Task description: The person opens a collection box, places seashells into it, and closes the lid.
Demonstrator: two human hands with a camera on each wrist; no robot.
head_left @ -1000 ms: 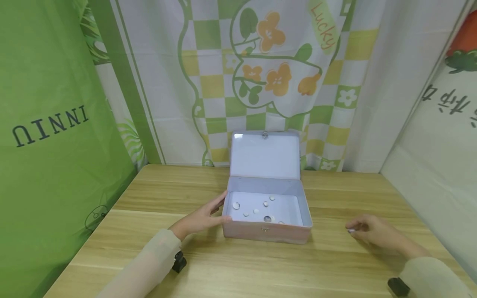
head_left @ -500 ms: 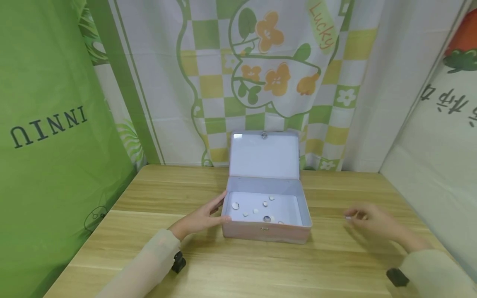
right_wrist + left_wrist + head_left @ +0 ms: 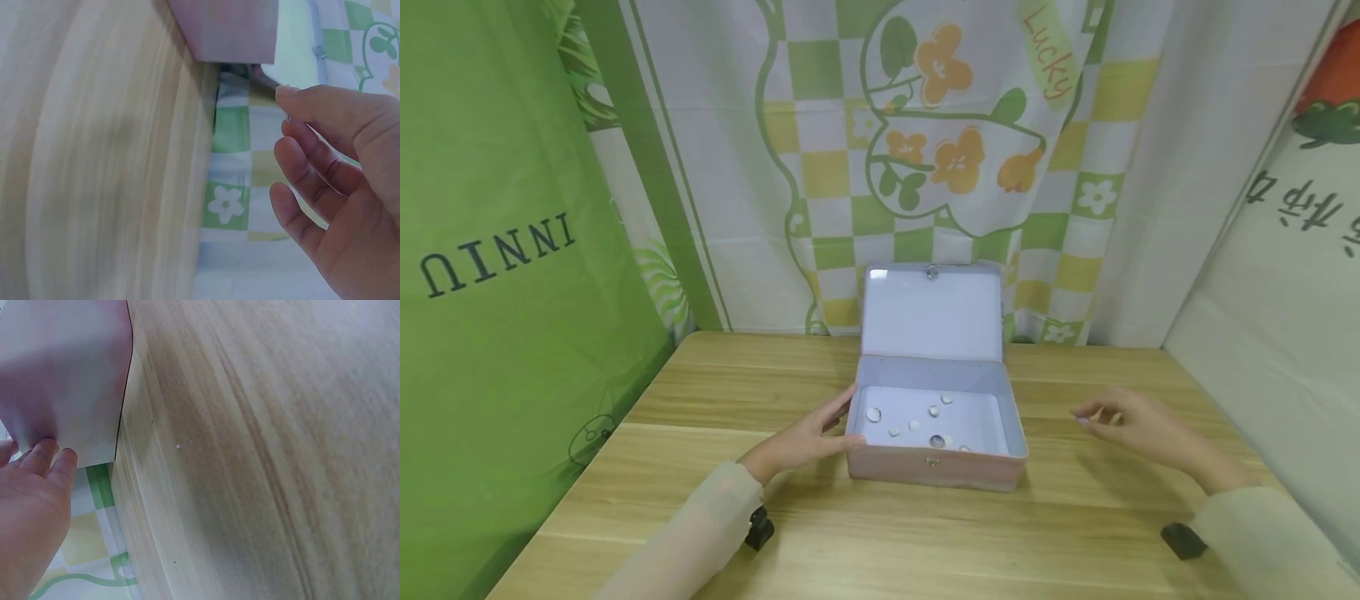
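A pink metal box [image 3: 936, 472] with a pale lilac inside stands on the wooden table, its hinged lid [image 3: 932, 312] raised at the back. Several small round whitish and silvery pieces lie on its floor, among them a dark-centred one [image 3: 937, 441]. My left hand [image 3: 805, 437] rests against the box's left side, thumb at the front corner and fingers spread along the wall. To the right of the box, my right hand [image 3: 1138, 425] is above the table, pinching a small pale piece [image 3: 1083, 421] between thumb and forefinger. Its kind is too small to tell, and the fingertips mostly cover it.
A green-and-white checked curtain [image 3: 820, 208] hangs right behind the box and the table's back edge. Green cloth [image 3: 512, 333] hangs on the left, white cloth [image 3: 1270, 333] on the right. The wooden table [image 3: 1075, 542] extends around the box.
My right hand has lifted off the table with the small pale piece and moved a little left, towards the box. The left hand and the box have stayed in place.
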